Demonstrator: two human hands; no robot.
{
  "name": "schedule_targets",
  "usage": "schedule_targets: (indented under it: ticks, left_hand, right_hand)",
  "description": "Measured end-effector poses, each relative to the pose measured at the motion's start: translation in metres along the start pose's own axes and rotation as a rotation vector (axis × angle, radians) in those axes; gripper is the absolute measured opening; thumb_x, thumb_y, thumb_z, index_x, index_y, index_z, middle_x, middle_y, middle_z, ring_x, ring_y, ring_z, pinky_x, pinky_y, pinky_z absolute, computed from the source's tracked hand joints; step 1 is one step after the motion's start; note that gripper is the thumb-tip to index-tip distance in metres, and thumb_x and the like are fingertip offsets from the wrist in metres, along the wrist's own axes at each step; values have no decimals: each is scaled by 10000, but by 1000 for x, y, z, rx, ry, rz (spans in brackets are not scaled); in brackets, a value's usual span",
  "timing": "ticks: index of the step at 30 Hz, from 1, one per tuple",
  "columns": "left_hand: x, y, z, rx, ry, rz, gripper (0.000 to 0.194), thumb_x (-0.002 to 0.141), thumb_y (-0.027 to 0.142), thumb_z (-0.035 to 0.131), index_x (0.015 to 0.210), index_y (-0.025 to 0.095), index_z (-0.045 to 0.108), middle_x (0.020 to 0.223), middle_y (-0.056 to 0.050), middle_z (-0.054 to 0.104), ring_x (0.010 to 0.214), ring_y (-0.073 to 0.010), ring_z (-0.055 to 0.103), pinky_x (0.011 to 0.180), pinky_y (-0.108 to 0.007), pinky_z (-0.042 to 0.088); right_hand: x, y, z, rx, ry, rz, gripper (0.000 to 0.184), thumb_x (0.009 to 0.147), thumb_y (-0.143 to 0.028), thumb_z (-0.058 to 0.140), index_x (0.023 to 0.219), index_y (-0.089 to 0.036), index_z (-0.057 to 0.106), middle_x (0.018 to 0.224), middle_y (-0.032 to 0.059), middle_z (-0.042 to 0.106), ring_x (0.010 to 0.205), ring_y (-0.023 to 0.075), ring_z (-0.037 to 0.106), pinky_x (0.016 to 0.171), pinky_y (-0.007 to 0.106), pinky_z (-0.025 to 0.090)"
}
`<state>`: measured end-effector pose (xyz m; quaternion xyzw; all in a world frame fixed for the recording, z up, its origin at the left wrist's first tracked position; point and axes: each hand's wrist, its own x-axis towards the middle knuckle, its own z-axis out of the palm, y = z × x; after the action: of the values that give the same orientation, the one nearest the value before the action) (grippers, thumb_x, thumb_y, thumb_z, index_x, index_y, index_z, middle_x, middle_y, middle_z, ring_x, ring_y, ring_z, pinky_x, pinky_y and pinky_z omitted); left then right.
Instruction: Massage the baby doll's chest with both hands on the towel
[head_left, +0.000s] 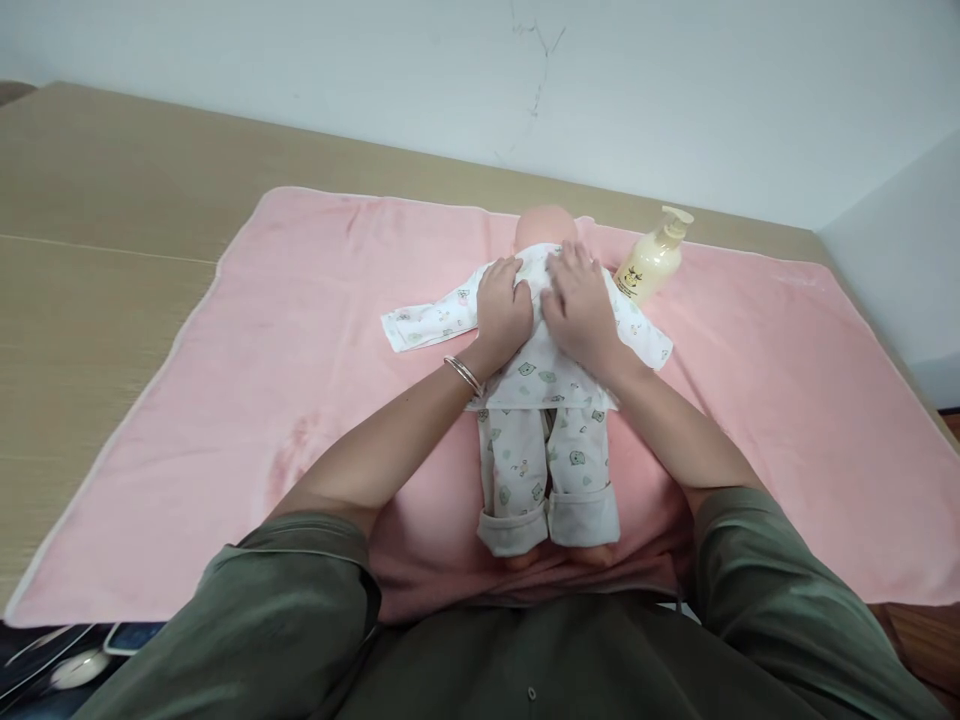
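Observation:
A baby doll (546,224) lies stretched out with its head away from me; no face shows. It wears a white printed top (540,375) and matching trousers (517,460) with turned-up cuffs. On the upper left of the top rests my left hand (504,308), its fingers laid down and thumb apart, with bracelets at the wrist. My right hand (581,300) lies flat beside it on the upper right, fingers spread and slightly blurred. Neither hand holds anything. The doll's sleeves spread out to both sides.
Under the doll, a pink blanket (300,330) covers much of the wooden table (97,300). A pump bottle (651,262) leans by the doll's right-hand sleeve. Behind stands a white wall (375,80). Dark items and a phone-like object (133,638) sit at the lower left.

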<state>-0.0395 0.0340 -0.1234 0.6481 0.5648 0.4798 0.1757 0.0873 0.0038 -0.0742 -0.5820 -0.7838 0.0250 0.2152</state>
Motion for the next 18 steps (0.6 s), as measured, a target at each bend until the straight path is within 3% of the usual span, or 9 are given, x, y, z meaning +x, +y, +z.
schedule_targets:
  ticks: [3, 5, 7, 11, 16, 18]
  left_hand:
    - [0, -1, 1, -3, 10, -22, 403, 815, 168, 423, 1139, 162, 662, 1268, -118, 684, 1250, -270, 578, 1164, -439, 408]
    - [0, -1, 1, -9, 19, -15, 399, 816, 166, 422, 1134, 168, 665, 1264, -113, 688, 1248, -267, 580, 1158, -439, 414]
    - [-1, -1, 0, -10, 27, -2, 395, 817, 164, 425, 1127, 167, 670, 1257, -110, 693, 1241, -264, 586, 1151, -434, 422]
    - [0, -1, 0, -14, 23, 8, 391, 813, 163, 435, 1107, 175, 692, 1248, -100, 698, 1225, -257, 599, 1154, -428, 420]
    - [0, -2, 0, -50, 11, -7, 406, 818, 152, 434, 1115, 190, 708, 1275, -78, 692, 1264, -253, 579, 1179, -419, 400]
    - [2, -3, -1, -59, 11, -7, 405, 816, 144, 436, 1108, 200, 712, 1272, -66, 697, 1262, -247, 583, 1181, -417, 399]
  right_hand:
    - [1, 1, 7, -1, -73, -22, 484, 949, -253, 379, 1400, -127, 500, 1586, 161, 375, 1514, 337, 259, 1217, 614, 241]
    - [2, 3, 8, 22, -36, -47, 473, 949, -256, 375, 1395, -165, 505, 1593, 127, 375, 1517, 317, 256, 1217, 616, 244]
    - [2, 4, 8, 29, 1, -58, 482, 949, -253, 368, 1414, -191, 480, 1604, 94, 360, 1529, 291, 232, 1228, 606, 229]
    - [0, 1, 7, -3, -35, -25, 495, 953, -269, 366, 1420, -144, 474, 1603, 139, 349, 1530, 329, 212, 1227, 627, 203]
    - [-1, -5, 0, -17, 71, -24, 495, 985, -335, 334, 1443, -190, 451, 1624, 94, 316, 1553, 334, 107, 1233, 662, 103]
    - [3, -4, 2, -24, -2, -35, 504, 992, -328, 326, 1459, -172, 433, 1615, 104, 333, 1544, 328, 160, 1239, 633, 146]
